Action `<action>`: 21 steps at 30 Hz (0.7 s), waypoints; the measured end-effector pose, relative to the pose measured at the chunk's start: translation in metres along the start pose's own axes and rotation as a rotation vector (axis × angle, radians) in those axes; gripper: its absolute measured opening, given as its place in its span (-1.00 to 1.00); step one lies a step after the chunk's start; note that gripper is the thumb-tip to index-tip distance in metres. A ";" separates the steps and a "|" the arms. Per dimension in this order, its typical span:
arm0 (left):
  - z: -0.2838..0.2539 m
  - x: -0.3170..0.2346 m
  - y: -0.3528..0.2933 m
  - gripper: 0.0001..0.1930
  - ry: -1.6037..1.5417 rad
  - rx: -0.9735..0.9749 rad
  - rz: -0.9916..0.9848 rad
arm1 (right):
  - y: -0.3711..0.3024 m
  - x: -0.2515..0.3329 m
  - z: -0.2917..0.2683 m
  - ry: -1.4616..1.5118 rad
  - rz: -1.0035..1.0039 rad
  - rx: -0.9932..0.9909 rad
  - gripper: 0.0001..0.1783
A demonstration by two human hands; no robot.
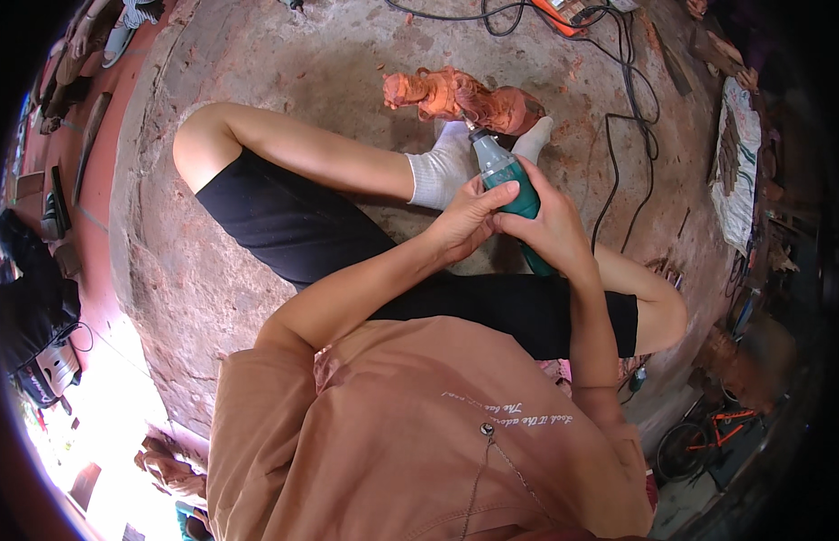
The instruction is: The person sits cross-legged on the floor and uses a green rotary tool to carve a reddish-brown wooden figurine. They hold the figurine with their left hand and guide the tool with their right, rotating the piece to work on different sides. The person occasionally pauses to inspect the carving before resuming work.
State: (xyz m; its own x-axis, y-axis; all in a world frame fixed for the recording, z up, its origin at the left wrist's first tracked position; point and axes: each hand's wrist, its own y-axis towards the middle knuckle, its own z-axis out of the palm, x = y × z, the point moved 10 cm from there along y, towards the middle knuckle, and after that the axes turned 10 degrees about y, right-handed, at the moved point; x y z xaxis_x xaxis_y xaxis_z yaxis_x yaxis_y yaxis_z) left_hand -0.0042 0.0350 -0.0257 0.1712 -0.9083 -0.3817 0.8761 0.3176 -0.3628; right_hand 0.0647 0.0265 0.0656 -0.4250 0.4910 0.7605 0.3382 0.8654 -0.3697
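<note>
Rough, reddish-stained concrete floor (pixel 284 63) spreads before me under a seated person, whose left hand (pixel 466 218) and right hand (pixel 556 224) are together, wrapped around a green-and-grey cylindrical power tool (pixel 503 167); its tip is at a reddish-brown carved figurine (pixel 460 94) beside white-socked feet (pixel 437 177).

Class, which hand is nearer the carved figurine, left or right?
Right. The right hand extends its index finger along the rotary tool toward the carved figurine; the left hand, also on the tool, sits farther back.
</note>
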 end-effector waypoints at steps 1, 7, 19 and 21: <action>-0.001 0.000 0.000 -0.47 0.004 0.001 -0.005 | 0.001 0.001 0.000 -0.009 -0.008 0.004 -0.06; -0.004 0.001 0.000 -0.47 0.005 -0.002 -0.021 | 0.003 0.003 0.002 -0.056 0.001 0.008 -0.05; -0.007 0.002 0.001 -0.47 0.016 0.012 -0.033 | 0.007 -0.004 0.004 -0.052 -0.012 -0.013 -0.06; -0.007 0.003 0.002 -0.47 0.022 0.023 -0.037 | 0.007 -0.005 0.005 -0.055 -0.010 -0.012 -0.07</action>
State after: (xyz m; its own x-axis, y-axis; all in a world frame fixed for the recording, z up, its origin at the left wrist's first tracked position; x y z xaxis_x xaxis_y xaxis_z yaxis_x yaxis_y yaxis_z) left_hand -0.0052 0.0352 -0.0333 0.1288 -0.9128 -0.3876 0.8919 0.2774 -0.3570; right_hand 0.0653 0.0305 0.0566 -0.4733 0.4877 0.7336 0.3436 0.8690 -0.3560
